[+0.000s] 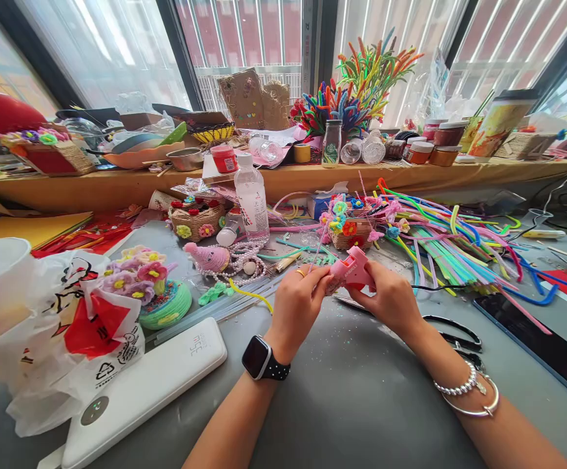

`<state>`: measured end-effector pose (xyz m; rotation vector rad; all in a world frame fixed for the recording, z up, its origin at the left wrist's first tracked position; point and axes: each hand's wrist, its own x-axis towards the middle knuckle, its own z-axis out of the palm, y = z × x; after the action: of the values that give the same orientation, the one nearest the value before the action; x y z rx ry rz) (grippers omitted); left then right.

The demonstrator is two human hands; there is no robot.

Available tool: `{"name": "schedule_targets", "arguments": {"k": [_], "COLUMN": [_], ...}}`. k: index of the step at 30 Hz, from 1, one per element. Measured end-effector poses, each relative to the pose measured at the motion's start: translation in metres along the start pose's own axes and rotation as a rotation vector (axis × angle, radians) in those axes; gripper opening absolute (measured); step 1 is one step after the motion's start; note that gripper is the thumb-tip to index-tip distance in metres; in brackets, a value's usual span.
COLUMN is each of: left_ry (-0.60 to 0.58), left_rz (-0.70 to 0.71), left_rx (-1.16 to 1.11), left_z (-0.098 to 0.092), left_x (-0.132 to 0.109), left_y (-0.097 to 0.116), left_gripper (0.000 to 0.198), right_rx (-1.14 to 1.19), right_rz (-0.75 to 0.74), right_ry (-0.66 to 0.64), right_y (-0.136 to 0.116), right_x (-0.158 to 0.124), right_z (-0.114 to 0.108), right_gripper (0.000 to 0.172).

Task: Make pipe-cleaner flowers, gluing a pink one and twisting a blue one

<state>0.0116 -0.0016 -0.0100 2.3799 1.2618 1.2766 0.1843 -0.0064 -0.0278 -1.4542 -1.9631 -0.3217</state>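
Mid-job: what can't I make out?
Head view:
What the left hand may hold: hidden by the hand itself.
Pink tool: one end behind the left hand.
Scissors: middle hidden by the right hand.
Dark tablet: end cut off by right edge.
White power bank: display too small to read.

Pink glue gun [355, 266] in right hand [391, 296], left hand [293, 306] alongside, black-handled scissors [472, 344]

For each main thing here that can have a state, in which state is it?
Pink glue gun: held up
Right hand: gripping the glue gun
Left hand: fingers bent at the glue gun, exact grip unclear
Tall bottle: upright, capped
Power bank: lying flat, display seems lit
Watch: worn, screen dark
Phone or tablet: flat, screen dark
Scissors: partly hidden, opening unclear
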Motion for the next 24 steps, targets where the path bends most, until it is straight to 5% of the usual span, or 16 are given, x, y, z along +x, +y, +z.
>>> {"name": "schedule_targets", "arguments": {"k": [24], "left_ry": [0.110], "left_rz": [-0.004], "left_rx": [0.123], "left_z": [0.0020], "left_x": [-0.0025], "left_y": [0.0003], "left_gripper": [0.016], "right_rx": [-0.019], "right_rz": [0.009], "right_ry": [-0.020], "right_y": [-0.0010], "right_x": [0.0000], "right_z": [-0.0006], "right_gripper": [0.028]}}
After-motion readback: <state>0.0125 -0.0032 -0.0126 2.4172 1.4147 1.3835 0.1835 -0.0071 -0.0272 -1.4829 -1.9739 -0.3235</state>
